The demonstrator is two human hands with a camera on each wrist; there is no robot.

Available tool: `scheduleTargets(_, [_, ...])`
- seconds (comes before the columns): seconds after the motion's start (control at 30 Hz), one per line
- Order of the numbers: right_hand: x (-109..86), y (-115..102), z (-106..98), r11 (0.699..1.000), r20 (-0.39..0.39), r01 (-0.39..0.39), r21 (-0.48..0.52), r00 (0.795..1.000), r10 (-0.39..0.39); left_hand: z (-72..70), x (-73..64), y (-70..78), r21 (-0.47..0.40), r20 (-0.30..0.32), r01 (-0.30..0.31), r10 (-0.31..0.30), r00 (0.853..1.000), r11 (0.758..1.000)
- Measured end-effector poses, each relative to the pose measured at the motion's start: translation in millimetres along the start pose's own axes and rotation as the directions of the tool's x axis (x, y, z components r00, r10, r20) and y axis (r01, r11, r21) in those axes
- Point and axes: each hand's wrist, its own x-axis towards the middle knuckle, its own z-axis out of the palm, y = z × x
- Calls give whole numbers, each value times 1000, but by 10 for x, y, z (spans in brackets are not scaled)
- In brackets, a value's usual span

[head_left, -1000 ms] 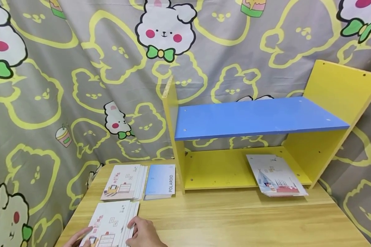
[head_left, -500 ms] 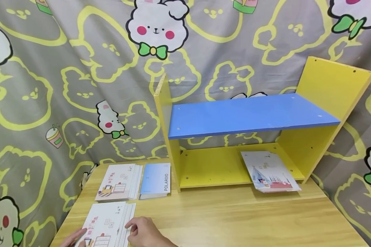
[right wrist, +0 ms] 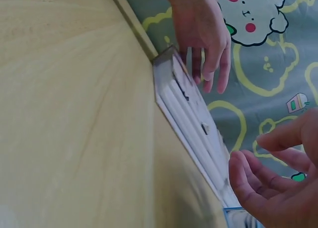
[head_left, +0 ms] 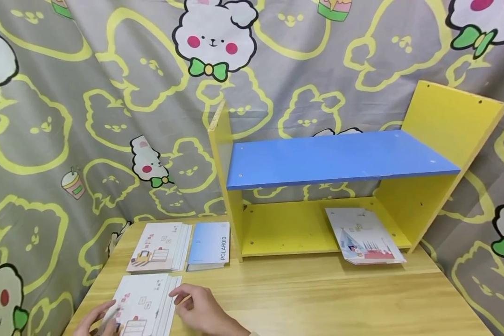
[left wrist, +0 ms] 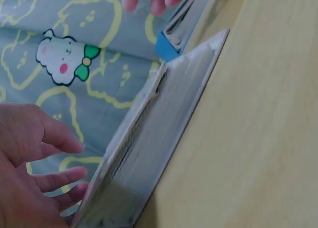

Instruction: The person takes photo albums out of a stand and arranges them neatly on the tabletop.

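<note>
A stack of white illustrated books [head_left: 143,298] lies at the table's front left, its layers stepped out at the right side. My left hand [head_left: 94,321] is over the stack's left front part, fingers apart and relaxed; the left wrist view has that hand [left wrist: 37,163] beside the stack's edge [left wrist: 149,133]. On the other side, my right hand [head_left: 201,308] hovers with loosely bent fingers, fingertips right at the stack's right edge. From the right wrist, the right hand [right wrist: 278,173] appears with bent fingers and nothing between them, near the stack's end [right wrist: 189,114].
Behind the stack lies another pile of white books [head_left: 155,247], beside a blue POLAROID book [head_left: 210,245]. A yellow and blue shelf [head_left: 340,158] stands at the back right. White illustrated books [head_left: 363,235] lie on its lower board, overhanging the front. A patterned curtain [head_left: 151,93] hangs behind.
The head view has shifted slightly. My right fingers have eased off the stack's right edge and risen a little. My left hand has loosened and lifted at the left edge.
</note>
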Motion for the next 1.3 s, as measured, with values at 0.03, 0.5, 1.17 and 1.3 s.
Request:
scheduleTargets(0.03, [-5,-13,-25,1000,6,10,2,1000,-10,-2,-8,56,-7,-13,-6,6,1000,1000])
scheduleTargets(0.5, [-135,-177,-323,992,28,124,-18,992,-124,82,-183,522,-69,-160,26,-36,986,997])
scheduleTargets(1.17, [-303,-234,-708,934,22,255,-249,966,-257,319,-331,887,-162,-290,-148,97,952,976])
scheduleTargets(1.3, [-331,-226,-788,938,14,239,-250,970,-243,402,-357,971,-216,-278,-222,158,947,951])
